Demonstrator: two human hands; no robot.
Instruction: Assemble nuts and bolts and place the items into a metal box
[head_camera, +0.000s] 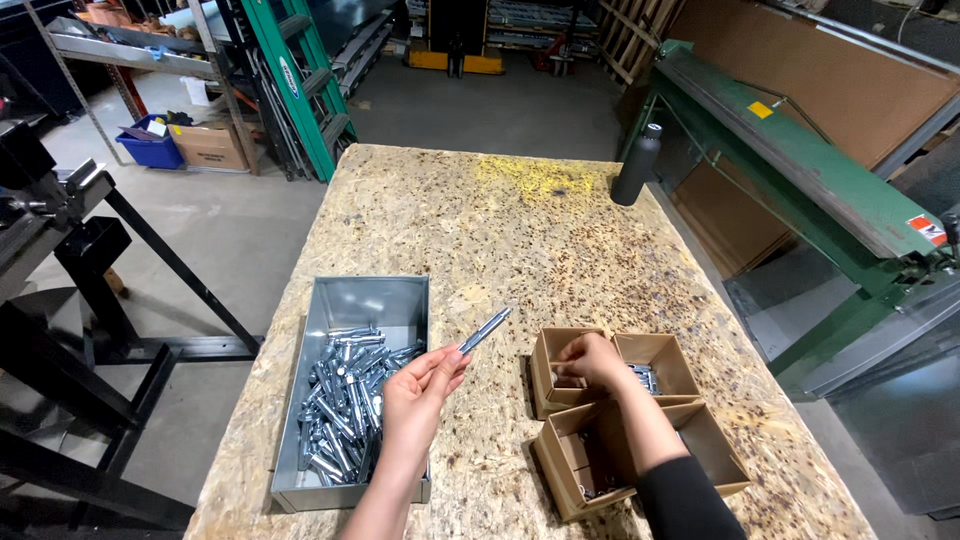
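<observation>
My hands: two, left (425, 385), right (590, 360). One bolt (486, 329) in my left. One metal tray (370, 296), bolts in it too many to count. Two cardboard boxes (665, 352) (715, 450). One dark bottle (637, 165). One green ladder (295, 80).

Chipboard table (520, 240): tray (350, 300), boxes (660, 355), bottle (637, 165)
</observation>
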